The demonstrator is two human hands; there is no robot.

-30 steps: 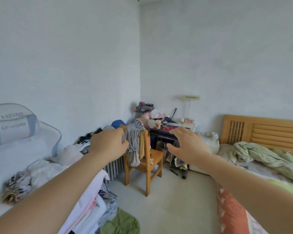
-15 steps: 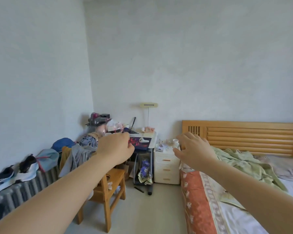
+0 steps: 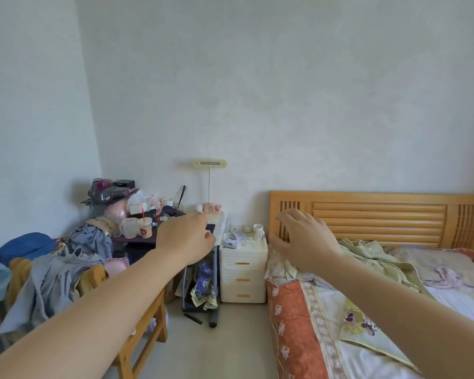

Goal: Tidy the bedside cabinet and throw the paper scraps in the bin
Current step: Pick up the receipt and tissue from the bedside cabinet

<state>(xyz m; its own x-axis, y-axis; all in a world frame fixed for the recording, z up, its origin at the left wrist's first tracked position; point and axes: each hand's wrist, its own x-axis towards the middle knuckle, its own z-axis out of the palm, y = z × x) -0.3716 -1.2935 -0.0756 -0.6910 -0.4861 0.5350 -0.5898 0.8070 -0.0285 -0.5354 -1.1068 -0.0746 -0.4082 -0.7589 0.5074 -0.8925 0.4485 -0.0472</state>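
Note:
A small white bedside cabinet (image 3: 243, 272) with three drawers stands between a cluttered desk and the bed. On its top lie crumpled paper scraps (image 3: 233, 240), a white cup (image 3: 258, 230) and other small items. Both my arms are stretched out in front of me, far short of the cabinet. My left hand (image 3: 186, 237) is loosely curled and holds nothing I can see. My right hand (image 3: 304, 239) is open with fingers spread, empty. No bin is in view.
A cluttered desk (image 3: 162, 228) stands left of the cabinet, with a bag (image 3: 204, 285) under it. A wooden chair (image 3: 137, 318) draped with clothes is at the left. The bed (image 3: 367, 296) with a wooden headboard (image 3: 378, 217) fills the right. Bare floor (image 3: 216, 346) leads toward the cabinet.
My view has swung right, from the chair and desk corner toward the cabinet and bed. The cabinet is now near the middle. Both hands stay raised and empty.

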